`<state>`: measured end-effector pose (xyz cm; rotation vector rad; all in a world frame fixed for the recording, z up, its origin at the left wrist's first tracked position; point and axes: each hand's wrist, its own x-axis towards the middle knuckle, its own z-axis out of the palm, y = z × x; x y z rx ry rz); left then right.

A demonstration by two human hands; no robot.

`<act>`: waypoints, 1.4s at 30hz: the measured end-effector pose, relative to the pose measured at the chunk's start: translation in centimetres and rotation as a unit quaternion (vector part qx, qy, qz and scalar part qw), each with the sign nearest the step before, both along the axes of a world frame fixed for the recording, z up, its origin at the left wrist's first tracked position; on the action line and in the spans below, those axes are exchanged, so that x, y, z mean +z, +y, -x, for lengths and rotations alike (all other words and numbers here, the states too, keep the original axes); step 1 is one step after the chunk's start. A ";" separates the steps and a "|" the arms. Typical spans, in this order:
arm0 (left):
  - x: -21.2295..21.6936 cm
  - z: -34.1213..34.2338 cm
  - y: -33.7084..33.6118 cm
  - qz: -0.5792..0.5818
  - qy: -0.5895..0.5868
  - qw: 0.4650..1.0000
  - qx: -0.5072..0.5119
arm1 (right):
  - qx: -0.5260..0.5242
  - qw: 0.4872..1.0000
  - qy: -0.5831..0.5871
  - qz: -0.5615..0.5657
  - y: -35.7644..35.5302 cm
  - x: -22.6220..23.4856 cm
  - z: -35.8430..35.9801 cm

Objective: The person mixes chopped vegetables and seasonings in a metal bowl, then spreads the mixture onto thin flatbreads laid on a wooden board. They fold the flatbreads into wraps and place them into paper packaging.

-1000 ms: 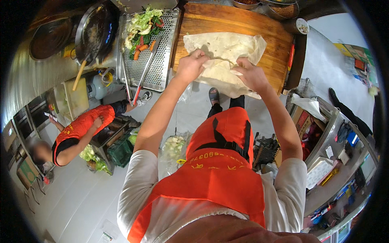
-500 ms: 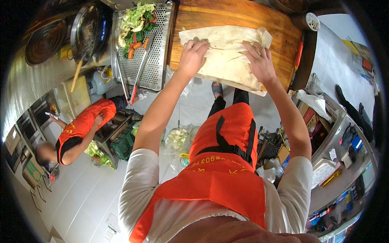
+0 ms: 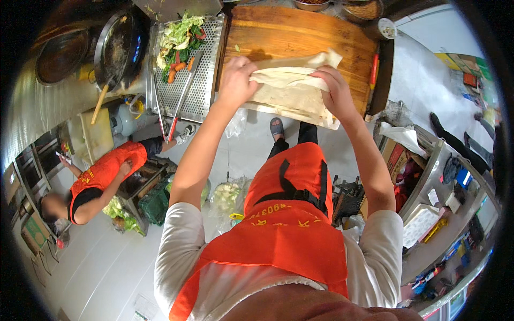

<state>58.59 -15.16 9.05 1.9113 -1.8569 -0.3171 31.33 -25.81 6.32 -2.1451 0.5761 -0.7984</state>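
Observation:
A thin, pale flatbread sheet [image 3: 294, 101] lies near the front edge of a wooden board [image 3: 305, 32]. A loose fold runs across it from side to side, its far edge raised off the board. My left hand [image 3: 235, 81] is closed on the left end of the fold. At the other end my right hand [image 3: 336, 92] pinches the fold, its thumb partly out of sight. The sheet's near part lies flat and hangs slightly over the board's edge.
Left of the board, a perforated steel tray [image 3: 202, 99] bears leafy greens [image 3: 179, 35], sausage pieces [image 3: 172, 76] and metal tongs [image 3: 183, 91]. A wok [image 3: 115, 51] stands farther left. Below it, a co-worker in a red apron [image 3: 107, 166] leans over crates. Bowls [image 3: 363, 9] line the far edge.
Both hands have lifted the sheet's far part and drawn it toward me into a raised fold. Their fingers, earlier spread on top, are now curled around it. The view has shifted slightly.

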 end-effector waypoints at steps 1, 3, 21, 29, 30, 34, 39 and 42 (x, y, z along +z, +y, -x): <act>2.0 0.1 -0.1 0.030 0.006 0.999 0.015 | -0.027 1.000 0.001 -0.016 0.1 1.5 0.2; 5.6 0.5 -0.9 0.059 0.124 0.990 0.028 | -0.074 0.996 -0.001 -0.054 -0.1 5.1 0.0; 6.3 1.3 2.4 0.098 -0.081 0.984 -0.126 | -0.036 0.973 0.168 0.154 3.6 4.0 3.8; -3.4 5.8 5.4 -0.171 -0.073 0.982 -0.044 | -0.074 0.955 0.279 0.068 10.2 -7.1 3.1; -2.5 6.5 4.2 -0.142 -0.047 0.988 -0.046 | -0.070 0.956 0.277 0.072 9.7 -7.1 3.2; -4.1 7.3 -1.4 -0.006 -0.030 0.999 0.027 | -0.041 0.950 0.305 0.049 9.0 -6.8 3.2; -11.3 3.6 -1.9 -0.056 -0.156 0.978 0.126 | -0.027 0.979 0.200 -0.023 7.3 -3.4 3.4; -10.7 4.8 -1.2 -0.025 -0.142 0.985 0.096 | -0.152 0.967 0.198 0.049 3.5 -3.3 1.2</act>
